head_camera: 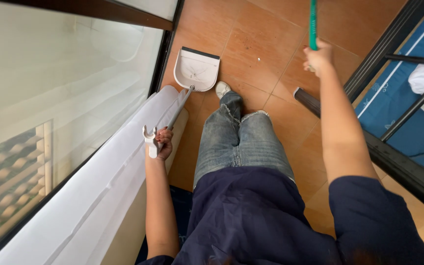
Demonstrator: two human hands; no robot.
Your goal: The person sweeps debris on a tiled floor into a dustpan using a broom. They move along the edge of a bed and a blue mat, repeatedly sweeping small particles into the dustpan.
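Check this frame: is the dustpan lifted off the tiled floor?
No. The white dustpan rests flat on the orange tiled floor, while the left hand grips the top of its long handle.

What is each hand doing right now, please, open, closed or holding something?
Left hand: closed around the grey handle of the white plastic long-handled dustpan.
Right hand: closed around the green broom handle.

counted: 1 white dustpan [197, 68] on a long handle, 1 green broom handle [313, 24], 2 hands — left hand [163, 143], right hand [318, 56], 1 white shoe [222, 89] visible.
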